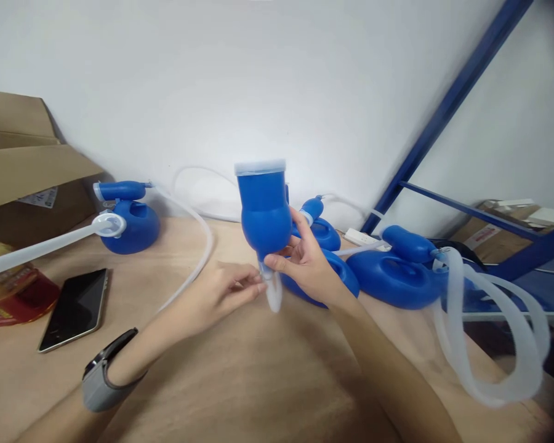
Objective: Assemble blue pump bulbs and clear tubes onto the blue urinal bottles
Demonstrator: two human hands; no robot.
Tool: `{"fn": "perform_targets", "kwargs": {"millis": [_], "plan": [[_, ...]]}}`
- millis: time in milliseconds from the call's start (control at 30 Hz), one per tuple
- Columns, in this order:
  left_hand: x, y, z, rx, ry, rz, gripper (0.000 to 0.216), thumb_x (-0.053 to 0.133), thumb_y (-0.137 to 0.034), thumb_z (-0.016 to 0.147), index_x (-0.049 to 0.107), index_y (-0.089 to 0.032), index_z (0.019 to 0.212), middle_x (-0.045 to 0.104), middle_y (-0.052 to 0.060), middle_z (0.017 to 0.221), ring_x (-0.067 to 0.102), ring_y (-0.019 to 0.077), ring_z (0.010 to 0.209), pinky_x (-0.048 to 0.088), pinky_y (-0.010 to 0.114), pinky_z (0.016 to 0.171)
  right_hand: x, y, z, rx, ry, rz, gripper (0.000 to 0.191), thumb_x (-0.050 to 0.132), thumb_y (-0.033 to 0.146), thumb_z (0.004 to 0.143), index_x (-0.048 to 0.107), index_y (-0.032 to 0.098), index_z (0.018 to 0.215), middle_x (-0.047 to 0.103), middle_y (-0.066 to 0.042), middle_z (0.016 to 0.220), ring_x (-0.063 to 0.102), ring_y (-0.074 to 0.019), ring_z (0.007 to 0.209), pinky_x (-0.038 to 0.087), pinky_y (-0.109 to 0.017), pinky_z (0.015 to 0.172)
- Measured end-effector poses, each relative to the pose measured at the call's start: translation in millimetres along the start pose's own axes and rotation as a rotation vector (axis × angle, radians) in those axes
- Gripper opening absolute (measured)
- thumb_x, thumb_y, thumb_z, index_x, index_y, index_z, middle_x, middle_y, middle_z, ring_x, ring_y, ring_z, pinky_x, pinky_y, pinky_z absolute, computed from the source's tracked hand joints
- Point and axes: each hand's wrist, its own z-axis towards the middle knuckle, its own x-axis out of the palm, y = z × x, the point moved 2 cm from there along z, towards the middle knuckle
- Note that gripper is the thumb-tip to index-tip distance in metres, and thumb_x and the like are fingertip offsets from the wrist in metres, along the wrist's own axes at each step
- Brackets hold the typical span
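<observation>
In the head view a blue plastic funnel-shaped cup [266, 212] with a white rim stands upright, wide end up, above the table. My right hand [305, 255] is closed round its lower part and narrow neck. A translucent white tube [274, 295] hangs in a bend from that neck. With thumb and fingers pinched together, my left hand [242, 286] grips the joint where tube and neck meet. Any small clip there is too small to make out. Close behind my right hand lies a blue bottle [344, 277] with a handle, partly hidden by the hand.
A similar blue bottle [132, 227] stands at left, and another bottle [392, 277] at right with a coiled hose [461, 344]. A phone [76, 307], a red-lidded jar [21, 295], a cardboard box [32, 166] and a power strip [362, 238] are around. A blue metal frame [447, 117] rises at right.
</observation>
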Motion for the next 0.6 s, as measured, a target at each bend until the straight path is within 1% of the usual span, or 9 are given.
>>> {"fn": "perform_targets", "kwargs": {"millis": [67,133,200,267,367,467,533,600], "plan": [[0,-1,-1,0.06,-0.041,0.096,0.027,0.054,-0.036,0.105,0.072,-0.019,0.092,0.073,0.002,0.082,0.063,0.015,0.069,0.045,0.025,0.066,0,0,0,0.032,-0.014,0.018,0.103,0.093,0.037,0.077,0.031,0.04,0.159,0.073,-0.003,0.118,0.074,-0.0208,0.094,0.067,-0.036,0.079],[0,-2,-1,0.097,-0.049,0.129,0.03,0.049,-0.033,0.106,0.07,-0.019,0.089,0.073,0.002,0.082,0.063,0.015,0.07,0.044,0.025,0.068,2,0,1,0.062,-0.02,0.03,0.1,0.091,0.037,0.078,0.033,0.038,0.159,0.073,-0.001,0.109,0.074,-0.0197,0.091,0.068,-0.034,0.076],[-1,-2,-1,0.094,-0.031,0.115,0.035,0.047,-0.036,0.107,0.069,-0.019,0.086,0.072,0.002,0.081,0.063,0.0156,0.071,0.044,0.026,0.069,3,0,1,0.059,-0.027,0.026,0.088,0.087,0.039,0.083,0.038,0.037,0.156,0.07,0.001,0.099,0.073,-0.0175,0.084,0.067,-0.032,0.071],[-2,-2,-2,0.051,-0.011,0.082,0.039,0.046,-0.04,0.108,0.069,-0.018,0.085,0.072,0.002,0.081,0.064,0.0162,0.073,0.044,0.026,0.069,5,1,1,0.035,-0.015,-0.009,0.077,0.084,0.04,0.086,0.045,0.036,0.153,0.068,0.002,0.095,0.07,-0.0151,0.079,0.065,-0.03,0.072],[-2,1,-1,-0.049,0.045,-0.021,0.038,0.053,-0.046,0.105,0.073,-0.018,0.088,0.073,0.003,0.082,0.066,0.0172,0.077,0.047,0.026,0.071,7,3,0,0.015,0.044,-0.104,0.071,0.086,0.037,0.084,0.055,0.032,0.148,0.069,-0.001,0.104,0.068,-0.0145,0.085,0.063,-0.03,0.078],[-2,7,2,-0.146,0.078,-0.182,0.038,0.061,-0.052,0.1,0.076,-0.017,0.093,0.075,0.004,0.084,0.069,0.0186,0.081,0.053,0.027,0.074,6,3,1,0.046,0.113,-0.179,0.068,0.09,0.03,0.078,0.063,0.03,0.14,0.068,-0.004,0.116,0.067,-0.0164,0.096,0.062,-0.03,0.082],[-2,11,4,-0.183,0.06,-0.248,0.041,0.062,-0.054,0.099,0.077,-0.016,0.094,0.076,0.005,0.087,0.072,0.0199,0.084,0.056,0.029,0.078,3,1,2,0.063,0.127,-0.178,0.069,0.09,0.027,0.077,0.062,0.029,0.139,0.068,-0.005,0.118,0.067,-0.0175,0.101,0.061,-0.032,0.087],[-3,15,6,-0.194,0.037,-0.291,0.041,0.063,-0.054,0.098,0.077,-0.015,0.097,0.077,0.008,0.093,0.074,0.0215,0.088,0.059,0.032,0.082,-1,-1,4,0.081,0.107,-0.158,0.068,0.088,0.03,0.079,0.058,0.028,0.14,0.069,-0.004,0.116,0.068,-0.0179,0.1,0.061,-0.035,0.089]]}}
